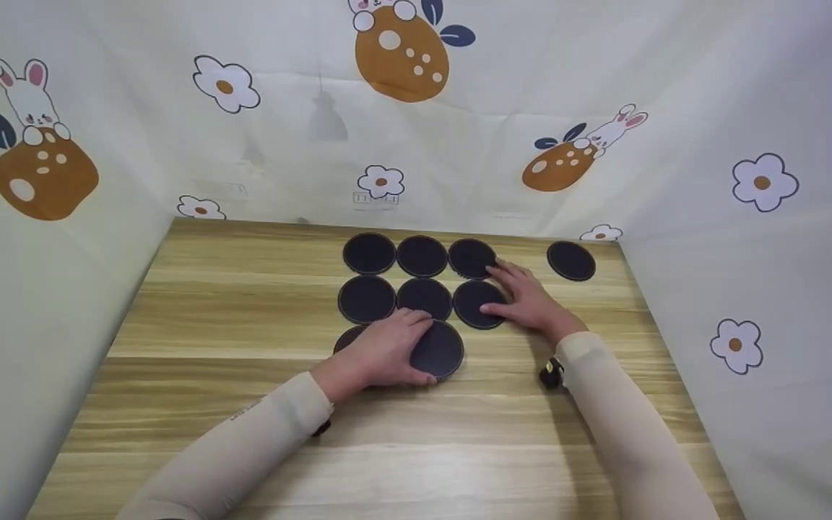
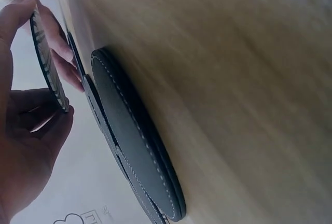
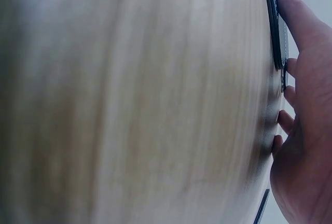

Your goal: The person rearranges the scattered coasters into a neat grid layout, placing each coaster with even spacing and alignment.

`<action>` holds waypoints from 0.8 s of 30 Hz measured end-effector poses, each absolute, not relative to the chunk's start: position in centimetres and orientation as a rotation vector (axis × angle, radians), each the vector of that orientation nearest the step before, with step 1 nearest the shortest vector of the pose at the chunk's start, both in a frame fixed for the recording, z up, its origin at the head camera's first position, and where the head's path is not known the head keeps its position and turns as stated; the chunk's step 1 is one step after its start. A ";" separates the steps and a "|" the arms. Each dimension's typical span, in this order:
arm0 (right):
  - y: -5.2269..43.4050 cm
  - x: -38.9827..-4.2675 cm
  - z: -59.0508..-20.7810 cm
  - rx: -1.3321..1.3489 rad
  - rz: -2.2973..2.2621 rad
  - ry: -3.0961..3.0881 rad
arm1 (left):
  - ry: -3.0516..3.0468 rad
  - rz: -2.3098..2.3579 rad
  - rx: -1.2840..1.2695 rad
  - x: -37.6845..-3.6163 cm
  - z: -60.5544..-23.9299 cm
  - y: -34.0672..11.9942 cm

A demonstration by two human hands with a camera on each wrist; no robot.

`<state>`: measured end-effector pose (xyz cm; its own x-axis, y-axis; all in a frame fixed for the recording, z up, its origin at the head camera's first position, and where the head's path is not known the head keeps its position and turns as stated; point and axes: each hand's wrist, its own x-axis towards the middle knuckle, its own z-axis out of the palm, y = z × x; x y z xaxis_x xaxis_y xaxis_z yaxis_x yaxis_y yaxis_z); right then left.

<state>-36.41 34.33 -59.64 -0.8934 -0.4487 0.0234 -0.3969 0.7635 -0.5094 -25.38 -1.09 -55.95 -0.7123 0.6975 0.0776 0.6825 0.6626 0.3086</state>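
Observation:
My left hand (image 1: 386, 352) grips a round black coaster (image 1: 440, 352) by its edge, thumb on the near side and fingers on the far side. In the left wrist view this held coaster (image 2: 47, 60) is tilted above the table, its pale striped underside showing. Below it lies a stitched black coaster (image 2: 135, 130), which the left hand partly covers in the head view. My right hand (image 1: 531, 302) rests at the right side of the laid-out coasters. Its thumb touches the middle row's right coaster (image 1: 477, 305), and its fingertips reach the back row's right coaster (image 1: 471, 258).
More black coasters lie side by side in rows, such as the back left one (image 1: 369, 253). A single coaster (image 1: 571, 261) lies apart at the back right corner of the wooden table (image 1: 228, 289). Printed cloth walls (image 1: 279, 159) enclose the table at the back and sides.

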 end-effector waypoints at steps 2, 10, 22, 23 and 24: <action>34.3 -36.4 -59.7 -0.690 -0.790 2.857 | 2.812 0.488 1.178 -25.3 -56.1 -1.0; 34.3 -36.3 -59.5 -0.673 -0.800 2.848 | 2.792 0.443 1.185 -24.9 -56.6 -0.8; 34.3 -36.1 -59.4 -0.658 -0.828 2.841 | 2.782 0.420 1.134 -24.7 -57.0 -0.7; 34.3 -36.1 -59.4 -0.658 -0.828 2.840 | 2.781 0.421 1.132 -24.6 -57.0 -0.7; 34.3 -36.1 -59.4 -0.658 -0.827 2.840 | 2.780 0.422 1.130 -24.6 -57.0 -0.7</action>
